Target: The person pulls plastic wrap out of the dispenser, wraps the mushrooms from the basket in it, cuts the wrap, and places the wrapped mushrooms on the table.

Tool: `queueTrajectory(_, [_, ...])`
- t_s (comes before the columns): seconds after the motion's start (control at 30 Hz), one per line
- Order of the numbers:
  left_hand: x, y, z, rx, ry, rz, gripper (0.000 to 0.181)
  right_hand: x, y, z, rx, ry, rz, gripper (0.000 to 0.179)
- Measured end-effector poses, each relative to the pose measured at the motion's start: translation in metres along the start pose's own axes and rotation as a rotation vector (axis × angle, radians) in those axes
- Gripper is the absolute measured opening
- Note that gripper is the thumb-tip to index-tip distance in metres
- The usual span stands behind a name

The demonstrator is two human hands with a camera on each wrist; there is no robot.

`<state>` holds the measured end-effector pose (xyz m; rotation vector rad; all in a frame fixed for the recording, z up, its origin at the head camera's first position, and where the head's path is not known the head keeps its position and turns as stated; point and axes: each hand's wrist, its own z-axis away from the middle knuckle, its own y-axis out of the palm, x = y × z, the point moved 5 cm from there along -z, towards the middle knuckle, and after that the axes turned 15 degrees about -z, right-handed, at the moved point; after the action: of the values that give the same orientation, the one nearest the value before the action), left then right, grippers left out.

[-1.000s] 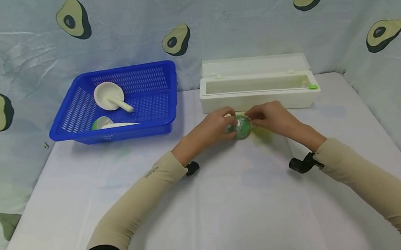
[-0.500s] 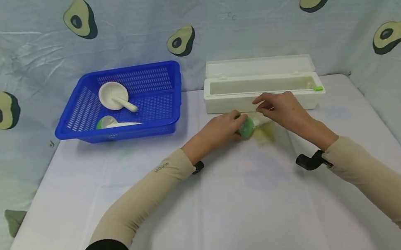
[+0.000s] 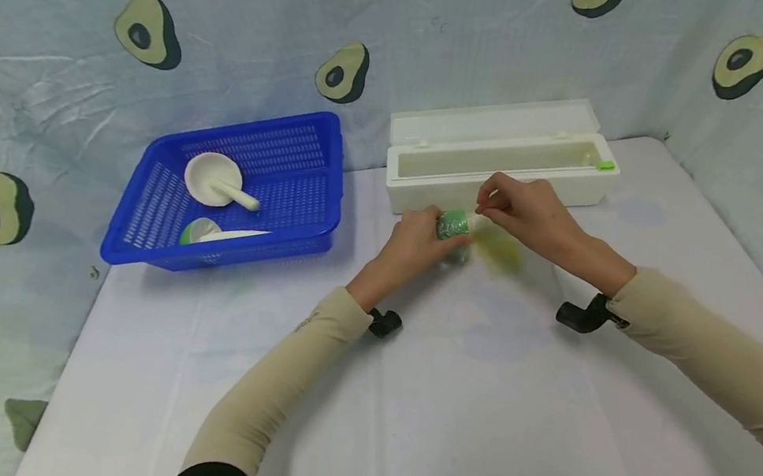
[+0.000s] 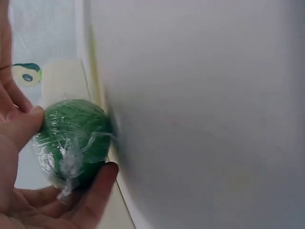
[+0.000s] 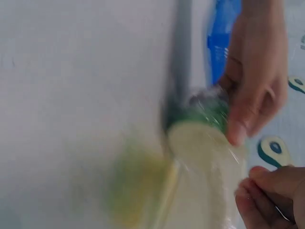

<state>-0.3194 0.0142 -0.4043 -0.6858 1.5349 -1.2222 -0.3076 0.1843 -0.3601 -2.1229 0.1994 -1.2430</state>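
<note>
My left hand [image 3: 417, 242] grips a green, rounded thing [image 4: 71, 138] wrapped in clear plastic film [image 4: 71, 164]; its kind does not show. The thumb lies on one side, the fingers curl round the other, and the film bunches into a wrinkled knot between them. In the right wrist view, a pale part [image 5: 200, 138] with a green edge faces my right hand [image 3: 534, 217]. That hand's thumb and fingertips come together in a pinch beside it, where shiny film stretches towards them. Both hands are just in front of a long white box [image 3: 506, 158] with its lid raised.
A blue perforated basket [image 3: 208, 254] stands to the left, with a white ladle [image 3: 212, 179] and a green-and-white piece [image 3: 196, 230] in it. A small green tab [image 3: 605, 165] sits on the white box's right end. A pale patterned cloth [image 3: 257, 32] hangs behind the table.
The left hand has turned the green thing, so its side now shows in the head view. The right hand has lifted slightly from beside it. The basket and box stay put.
</note>
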Motion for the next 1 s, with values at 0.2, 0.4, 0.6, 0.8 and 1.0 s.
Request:
queueTrajectory(0.2, [0.005, 0.004, 0.003, 0.024, -0.015, 0.051, 0.065, -0.012, 0.017, 0.002, -0.051, -0.023, -0.064, 0.027])
queueTrajectory(0.4, [0.004, 0.0, 0.0, -0.021, 0.099, -0.014, 0.064, -0.026, 0.02, -0.004, -0.02, 0.095, -0.17, 0.039])
queueTrajectory(0.6, [0.001, -0.007, 0.0, -0.077, 0.217, 0.005, 0.046, -0.033, 0.022, -0.007, 0.011, 0.153, -0.192, 0.037])
queueTrajectory(0.8, [0.0, -0.01, -0.002, -0.063, 0.27, -0.003, 0.04, -0.035, 0.023, -0.009, -0.008, 0.176, -0.101, 0.035])
queueTrajectory(1.0, [0.0, -0.011, -0.002, -0.055, 0.324, -0.008, 0.04, -0.033, 0.028, -0.011, 0.002, 0.199, 0.003, 0.046])
